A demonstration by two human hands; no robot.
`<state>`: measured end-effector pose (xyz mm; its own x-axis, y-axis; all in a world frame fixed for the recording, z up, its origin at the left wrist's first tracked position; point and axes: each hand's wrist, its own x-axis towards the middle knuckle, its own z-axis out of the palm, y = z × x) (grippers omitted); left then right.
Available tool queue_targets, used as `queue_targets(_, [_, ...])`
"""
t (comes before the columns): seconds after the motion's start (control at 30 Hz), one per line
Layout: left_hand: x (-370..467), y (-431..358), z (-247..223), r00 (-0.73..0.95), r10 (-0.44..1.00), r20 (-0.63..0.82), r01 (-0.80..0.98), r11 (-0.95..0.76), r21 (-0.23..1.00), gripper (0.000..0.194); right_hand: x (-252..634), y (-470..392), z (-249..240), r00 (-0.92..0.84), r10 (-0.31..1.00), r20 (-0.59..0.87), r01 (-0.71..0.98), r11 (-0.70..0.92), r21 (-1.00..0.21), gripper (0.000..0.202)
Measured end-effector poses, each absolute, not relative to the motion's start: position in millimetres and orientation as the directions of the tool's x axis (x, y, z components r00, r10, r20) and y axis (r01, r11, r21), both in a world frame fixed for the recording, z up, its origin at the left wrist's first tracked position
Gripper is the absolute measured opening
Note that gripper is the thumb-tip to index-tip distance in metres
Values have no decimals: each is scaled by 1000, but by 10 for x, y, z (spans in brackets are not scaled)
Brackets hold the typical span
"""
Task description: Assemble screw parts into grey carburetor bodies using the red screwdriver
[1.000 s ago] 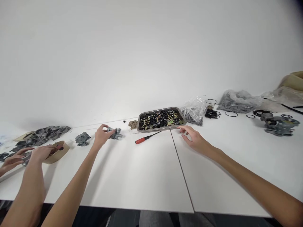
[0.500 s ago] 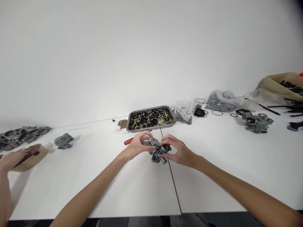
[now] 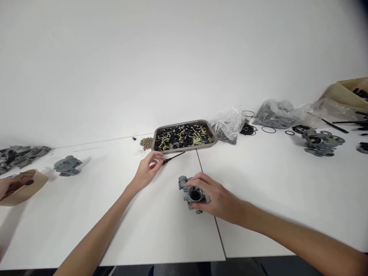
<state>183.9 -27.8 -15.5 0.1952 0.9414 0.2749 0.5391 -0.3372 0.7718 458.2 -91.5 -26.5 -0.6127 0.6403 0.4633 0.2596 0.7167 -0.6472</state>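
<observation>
My right hand point(image 3: 214, 195) is closed around a grey metal carburetor point(image 3: 186, 196), its round dark bore facing me. My left hand point(image 3: 149, 168) has its fingers closed on the handle of a screwdriver point(image 3: 169, 159), which lies on the white table with its thin shaft pointing to the tray. Most of the red handle is hidden under those fingers. Just behind my left hand stands a metal tray point(image 3: 184, 148) full of black and brass-coloured small parts.
Small brass pieces point(image 3: 146, 143) lie left of the tray. Plastic bags of grey parts point(image 3: 227, 132), black rings point(image 3: 268, 129) and another carburetor point(image 3: 322, 143) are at right. At left sit a grey carburetor body point(image 3: 67, 165), a pile of grey parts point(image 3: 21, 157) and a bin point(image 3: 36, 188) with another person's hand point(image 3: 3, 187).
My left hand has let go of the carburetor and moved left to the screwdriver. My right hand still holds the carburetor, now turned and slightly lower. The other person's hand has shifted left.
</observation>
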Motion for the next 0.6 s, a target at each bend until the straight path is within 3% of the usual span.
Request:
queue_targets(0.07, [1770, -269, -267, 149, 929, 340, 657, -350, 668, 23, 4607, -864, -232, -616, 671, 413, 326, 694, -642, 58])
queue_targets(0.17, [1705, -253, -414, 112, 928, 357, 715, -324, 619, 29, 4677, -748, -217, -671, 698, 249, 354, 597, -720, 76])
queue_targets(0.27, [1686, -222, -493, 133, 935, 330, 827, -288, 483, 41, 4738, -680, -237, -750, 659, 57, 343, 460, -819, 84])
queue_targets(0.33, [1682, -193, -517, 157, 945, 288, 858, -275, 434, 45, 4757, -678, -249, -770, 638, 14, 358, 450, -818, 97])
queue_targets(0.43, [1674, -152, -545, 180, 949, 260, 818, -291, 497, 32, 4753, -713, -264, -780, 626, -2, 400, 496, -771, 114])
queue_targets(0.6, [1667, -156, -531, 167, 945, 280, 687, -315, 655, 18, 4658, -782, -371, -729, 684, 38, 431, 501, -751, 104])
